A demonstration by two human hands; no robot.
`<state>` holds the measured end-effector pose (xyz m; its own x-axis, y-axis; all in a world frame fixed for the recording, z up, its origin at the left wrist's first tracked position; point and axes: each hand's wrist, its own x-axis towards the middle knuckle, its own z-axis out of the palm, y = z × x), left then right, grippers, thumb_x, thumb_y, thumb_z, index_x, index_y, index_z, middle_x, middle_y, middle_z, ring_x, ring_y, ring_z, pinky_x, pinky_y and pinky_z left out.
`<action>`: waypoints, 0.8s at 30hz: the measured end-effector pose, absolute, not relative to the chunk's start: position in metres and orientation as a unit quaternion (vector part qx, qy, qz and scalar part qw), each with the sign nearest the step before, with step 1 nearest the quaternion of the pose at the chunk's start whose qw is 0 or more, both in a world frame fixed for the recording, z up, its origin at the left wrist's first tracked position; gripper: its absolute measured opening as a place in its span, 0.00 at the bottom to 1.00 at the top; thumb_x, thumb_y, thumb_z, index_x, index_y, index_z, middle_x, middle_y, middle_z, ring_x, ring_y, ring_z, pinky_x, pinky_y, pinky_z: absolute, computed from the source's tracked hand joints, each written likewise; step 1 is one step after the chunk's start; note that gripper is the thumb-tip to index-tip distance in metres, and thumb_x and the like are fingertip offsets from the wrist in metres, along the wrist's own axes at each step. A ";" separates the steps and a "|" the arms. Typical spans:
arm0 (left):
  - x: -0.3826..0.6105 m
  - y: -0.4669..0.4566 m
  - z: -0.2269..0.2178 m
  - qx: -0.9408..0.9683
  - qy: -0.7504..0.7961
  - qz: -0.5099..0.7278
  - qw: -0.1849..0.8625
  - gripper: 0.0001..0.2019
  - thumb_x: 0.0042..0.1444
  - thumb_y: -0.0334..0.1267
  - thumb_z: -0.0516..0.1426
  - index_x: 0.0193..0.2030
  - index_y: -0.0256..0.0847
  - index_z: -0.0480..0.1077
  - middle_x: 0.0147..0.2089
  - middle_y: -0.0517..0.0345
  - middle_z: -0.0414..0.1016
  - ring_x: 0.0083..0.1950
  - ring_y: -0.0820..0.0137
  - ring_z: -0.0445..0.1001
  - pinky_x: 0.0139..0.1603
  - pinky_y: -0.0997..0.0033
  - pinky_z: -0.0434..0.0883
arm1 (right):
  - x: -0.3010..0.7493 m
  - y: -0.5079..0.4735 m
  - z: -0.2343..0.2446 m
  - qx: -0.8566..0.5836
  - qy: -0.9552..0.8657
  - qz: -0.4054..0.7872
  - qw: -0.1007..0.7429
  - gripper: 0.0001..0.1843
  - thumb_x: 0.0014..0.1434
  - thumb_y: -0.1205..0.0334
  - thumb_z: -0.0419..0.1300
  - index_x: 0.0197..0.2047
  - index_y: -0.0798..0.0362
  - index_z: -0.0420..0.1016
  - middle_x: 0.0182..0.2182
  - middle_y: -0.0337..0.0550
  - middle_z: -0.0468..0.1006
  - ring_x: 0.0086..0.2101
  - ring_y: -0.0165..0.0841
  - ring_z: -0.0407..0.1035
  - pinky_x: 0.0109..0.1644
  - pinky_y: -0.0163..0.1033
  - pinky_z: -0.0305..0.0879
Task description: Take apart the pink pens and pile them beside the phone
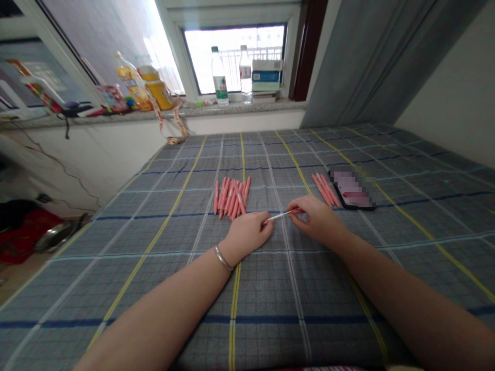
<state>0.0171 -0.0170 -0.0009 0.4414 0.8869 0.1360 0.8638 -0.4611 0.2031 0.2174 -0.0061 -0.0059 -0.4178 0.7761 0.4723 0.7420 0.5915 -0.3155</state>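
Just above the plaid bed sheet (162, 288), a thin white refill (277, 217) spans the gap between the two hands. The left hand (247, 234), fingers curled closed, pinches one end. The right hand (319, 219) pinches the pink pen barrel (297, 211) at the other. A pile of pink pens (232, 198) lies just beyond the left hand, and a smaller group of pens (326, 189) lies beyond the right, beside a phone (352, 189).

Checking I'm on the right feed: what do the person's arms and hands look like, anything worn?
No sleeves or gloves are in view; both arms are bare as far up as the picture shows. The left hand has a thin silver bangle at the wrist. The right hand shows no ring, watch or band.
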 end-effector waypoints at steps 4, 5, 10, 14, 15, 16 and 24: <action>0.017 -0.016 -0.002 0.849 0.513 0.115 0.049 0.17 0.60 0.44 0.44 0.34 0.41 0.70 0.31 0.56 0.74 0.31 0.70 0.71 0.29 0.75 0.62 | 0.217 -0.006 -0.005 -0.455 -0.837 0.026 0.302 0.06 0.52 0.69 0.54 0.34 0.52 0.69 0.31 0.42 0.74 0.36 0.35 0.66 0.41 0.39 0.61; 0.017 -0.016 -0.002 0.849 0.514 0.114 0.049 0.17 0.60 0.44 0.44 0.34 0.41 0.70 0.31 0.56 0.74 0.31 0.70 0.71 0.29 0.75 0.62 | 0.217 -0.006 -0.005 -0.455 -0.838 0.025 0.301 0.06 0.51 0.69 0.54 0.34 0.52 0.69 0.32 0.42 0.74 0.36 0.35 0.66 0.41 0.39 0.61; 0.017 -0.016 -0.002 0.850 0.513 0.111 0.041 0.17 0.60 0.44 0.43 0.33 0.41 0.70 0.30 0.57 0.74 0.30 0.71 0.71 0.28 0.75 0.61 | 0.217 -0.006 -0.006 -0.453 -0.841 0.015 0.295 0.05 0.52 0.68 0.54 0.34 0.52 0.69 0.31 0.41 0.75 0.35 0.35 0.66 0.40 0.39 0.61; 0.016 -0.015 -0.004 0.850 0.512 0.116 0.035 0.17 0.60 0.44 0.43 0.33 0.41 0.70 0.30 0.57 0.74 0.31 0.70 0.71 0.28 0.75 0.61 | 0.217 -0.007 -0.006 -0.449 -0.842 0.023 0.299 0.06 0.53 0.67 0.53 0.35 0.51 0.70 0.31 0.42 0.75 0.35 0.35 0.66 0.41 0.40 0.61; 0.016 -0.015 -0.004 0.851 0.511 0.118 0.034 0.17 0.60 0.44 0.43 0.33 0.41 0.70 0.30 0.57 0.74 0.31 0.70 0.71 0.28 0.75 0.61 | 0.218 -0.007 -0.006 -0.450 -0.840 0.024 0.302 0.06 0.53 0.67 0.53 0.35 0.51 0.70 0.31 0.42 0.75 0.35 0.35 0.66 0.41 0.40 0.62; 0.016 -0.015 -0.004 0.851 0.511 0.118 0.034 0.17 0.60 0.44 0.43 0.34 0.41 0.70 0.30 0.57 0.74 0.31 0.70 0.71 0.28 0.75 0.61 | 0.218 -0.007 -0.006 -0.453 -0.837 0.024 0.305 0.06 0.53 0.66 0.54 0.35 0.51 0.70 0.31 0.42 0.75 0.36 0.35 0.66 0.41 0.40 0.62; 0.017 -0.016 -0.002 0.846 0.519 0.111 0.047 0.17 0.60 0.44 0.43 0.34 0.40 0.70 0.31 0.56 0.74 0.31 0.70 0.71 0.29 0.75 0.62 | 0.219 -0.005 -0.007 -0.452 -0.841 0.016 0.298 0.07 0.53 0.67 0.53 0.35 0.51 0.71 0.32 0.42 0.75 0.36 0.36 0.67 0.42 0.41 0.62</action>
<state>0.0166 -0.0162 -0.0017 0.4366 0.8888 0.1396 0.8678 -0.4569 0.1951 0.2185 -0.0049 -0.0068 -0.4142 0.7694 0.4863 0.7499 0.5913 -0.2968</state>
